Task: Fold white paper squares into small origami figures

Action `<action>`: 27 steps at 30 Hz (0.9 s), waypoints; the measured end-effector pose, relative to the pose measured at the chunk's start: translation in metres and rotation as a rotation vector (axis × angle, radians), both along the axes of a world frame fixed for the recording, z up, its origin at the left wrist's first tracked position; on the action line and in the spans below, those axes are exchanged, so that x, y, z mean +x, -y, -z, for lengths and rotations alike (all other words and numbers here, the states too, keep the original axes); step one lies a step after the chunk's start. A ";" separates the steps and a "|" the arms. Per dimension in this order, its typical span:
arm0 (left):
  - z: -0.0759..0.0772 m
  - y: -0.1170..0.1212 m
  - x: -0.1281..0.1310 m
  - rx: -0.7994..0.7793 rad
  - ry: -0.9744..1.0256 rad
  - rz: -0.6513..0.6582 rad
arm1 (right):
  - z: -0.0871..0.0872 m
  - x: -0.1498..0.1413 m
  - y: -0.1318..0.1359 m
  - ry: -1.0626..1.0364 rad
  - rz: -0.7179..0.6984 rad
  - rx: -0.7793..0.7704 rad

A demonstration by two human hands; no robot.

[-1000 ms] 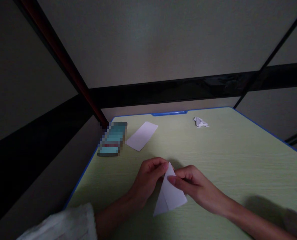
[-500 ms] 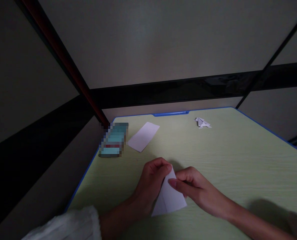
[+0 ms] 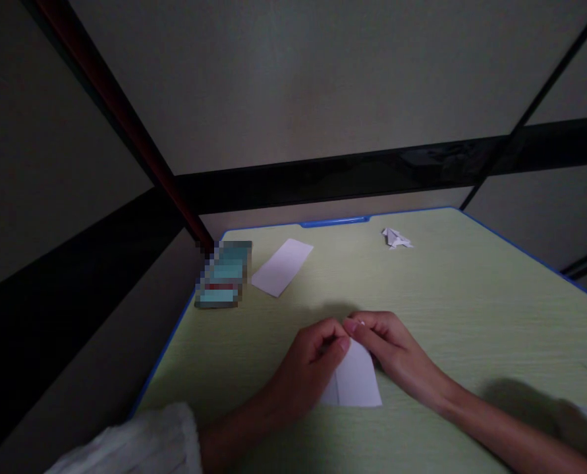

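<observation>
A white sheet of paper (image 3: 360, 380) hangs between my two hands, low over the near part of the table, with a crease running down its lower half. My left hand (image 3: 317, 359) pinches it at the top left, thumb in front. On the other side my right hand (image 3: 387, 342) grips its top edge between thumb and fingers. Both thumbs are close together at the top, and the hands cover the sheet's upper corners. Farther off lies a small folded paper frog (image 3: 396, 238), untouched.
The pale green tabletop (image 3: 451, 296) has a blue rim and a blue handle (image 3: 335, 222) at its far edge. Another white paper strip (image 3: 282, 266) lies at the back left, beside a blurred-out flat teal object (image 3: 226, 273). Dark-striped panels (image 3: 293, 85) stand behind the table.
My right hand has moved up to the paper's top edge, next to my left thumb. My left hand has shifted slightly right and down, and the paper's lower edge has swung right.
</observation>
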State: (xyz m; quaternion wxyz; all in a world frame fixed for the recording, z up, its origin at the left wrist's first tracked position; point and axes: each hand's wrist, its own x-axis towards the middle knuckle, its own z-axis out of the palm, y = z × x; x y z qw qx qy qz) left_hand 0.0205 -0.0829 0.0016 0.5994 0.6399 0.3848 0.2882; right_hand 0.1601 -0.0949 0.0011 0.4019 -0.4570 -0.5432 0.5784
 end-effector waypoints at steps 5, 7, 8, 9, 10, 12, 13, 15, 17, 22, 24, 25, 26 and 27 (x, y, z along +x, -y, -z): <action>0.000 0.000 -0.001 -0.077 0.018 0.033 | -0.001 0.000 0.002 0.053 0.081 0.052; 0.000 0.000 -0.001 -0.099 0.024 0.022 | -0.001 0.001 0.002 0.075 0.117 0.081; 0.000 -0.001 -0.001 -0.104 0.029 0.014 | -0.002 0.003 0.001 0.081 0.127 0.093; 0.000 -0.001 -0.001 -0.115 0.037 0.006 | -0.002 0.004 0.000 0.083 0.133 0.100; 0.001 -0.001 0.000 -0.132 0.049 0.000 | -0.003 0.006 -0.001 0.084 0.138 0.105; 0.001 -0.001 0.001 -0.178 0.077 -0.001 | -0.005 0.011 -0.004 0.081 0.160 0.113; 0.001 -0.001 0.001 -0.195 0.090 0.003 | -0.006 0.014 -0.006 0.080 0.171 0.123; 0.002 -0.002 0.001 -0.199 0.105 0.003 | -0.007 0.020 -0.011 0.086 0.218 0.152; 0.002 -0.003 0.001 -0.201 0.108 -0.011 | -0.007 0.026 -0.017 0.073 0.293 0.182; 0.003 -0.003 -0.001 -0.211 0.114 -0.076 | -0.004 0.038 -0.029 0.048 0.403 0.203; 0.003 -0.004 -0.002 -0.194 0.099 -0.106 | -0.004 0.041 -0.030 -0.021 0.499 0.175; 0.003 -0.005 -0.002 -0.177 0.095 -0.130 | -0.005 0.041 -0.030 -0.049 0.535 0.166; 0.003 -0.005 -0.002 -0.157 0.097 -0.159 | -0.006 0.040 -0.028 -0.068 0.552 0.161; 0.002 -0.006 -0.002 -0.136 0.102 -0.188 | -0.007 0.037 -0.026 -0.058 0.511 0.157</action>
